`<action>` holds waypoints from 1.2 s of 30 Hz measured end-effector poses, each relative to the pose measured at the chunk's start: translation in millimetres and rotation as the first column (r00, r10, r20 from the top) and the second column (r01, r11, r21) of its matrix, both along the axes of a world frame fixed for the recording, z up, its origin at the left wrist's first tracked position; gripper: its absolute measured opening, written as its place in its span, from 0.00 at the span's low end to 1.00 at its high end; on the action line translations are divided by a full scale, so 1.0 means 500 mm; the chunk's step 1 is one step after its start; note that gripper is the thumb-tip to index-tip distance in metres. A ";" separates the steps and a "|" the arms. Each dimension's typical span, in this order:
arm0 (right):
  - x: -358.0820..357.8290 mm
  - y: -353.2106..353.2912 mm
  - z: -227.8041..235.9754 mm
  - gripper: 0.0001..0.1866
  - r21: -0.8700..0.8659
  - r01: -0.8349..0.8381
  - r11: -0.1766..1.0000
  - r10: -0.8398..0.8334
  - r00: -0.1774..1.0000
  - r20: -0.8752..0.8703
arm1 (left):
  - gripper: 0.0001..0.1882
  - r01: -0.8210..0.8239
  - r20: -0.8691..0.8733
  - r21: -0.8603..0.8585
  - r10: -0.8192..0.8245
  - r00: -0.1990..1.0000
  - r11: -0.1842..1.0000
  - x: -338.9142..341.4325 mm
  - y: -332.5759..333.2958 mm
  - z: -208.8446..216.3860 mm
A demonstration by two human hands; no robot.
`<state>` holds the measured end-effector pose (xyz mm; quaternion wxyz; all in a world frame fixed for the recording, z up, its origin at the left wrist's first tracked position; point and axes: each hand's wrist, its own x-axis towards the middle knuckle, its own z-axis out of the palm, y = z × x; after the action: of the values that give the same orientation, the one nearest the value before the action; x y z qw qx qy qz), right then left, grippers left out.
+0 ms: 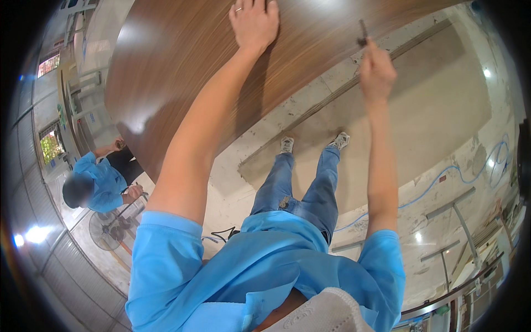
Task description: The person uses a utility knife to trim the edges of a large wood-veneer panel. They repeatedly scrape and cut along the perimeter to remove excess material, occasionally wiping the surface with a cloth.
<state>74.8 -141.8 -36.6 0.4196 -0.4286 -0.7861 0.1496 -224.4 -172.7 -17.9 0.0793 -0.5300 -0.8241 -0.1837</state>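
Note:
A large brown wood-grain panel (182, 72) spreads across the upper part of the view. My left hand (255, 25) lies on it with the palm down and the fingers stretched out, wearing a ring. Past the panel's near right edge, my right hand (378, 72) is closed around a thin, dark hand tool (363, 33). The tool points away from me, its tip by the panel's edge. Motion blur and the fingers over its handle hide its exact kind.
On the left a co-worker (102, 180) in a blue shirt stands by the panel, near a round fan (108, 229). A flat tan sheet (431, 105) lies on the floor. A blue hose (423, 202) and metal stands (459, 227) are at the right.

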 end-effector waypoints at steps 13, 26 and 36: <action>-0.162 -0.439 -0.005 0.26 0.005 -0.346 0.938 0.345 0.936 0.071 | 0.25 0.344 0.146 0.034 -0.345 0.927 0.938 -0.148 -0.406 0.009; -0.246 -0.674 -0.028 0.29 -0.132 -0.210 0.969 0.228 0.963 0.146 | 0.30 0.035 0.018 -0.325 -0.031 0.999 0.945 -0.408 -1.120 0.053; -0.223 -0.535 -0.001 0.19 -0.055 -0.010 0.998 0.017 0.993 0.116 | 0.30 0.053 0.005 -0.263 -0.054 0.999 0.963 -0.407 -1.107 0.062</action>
<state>-36.4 -409.3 -37.3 0.3604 -0.4424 -0.8077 0.1484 -427.8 -726.4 13.1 0.0043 -0.5582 -0.8264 -0.0741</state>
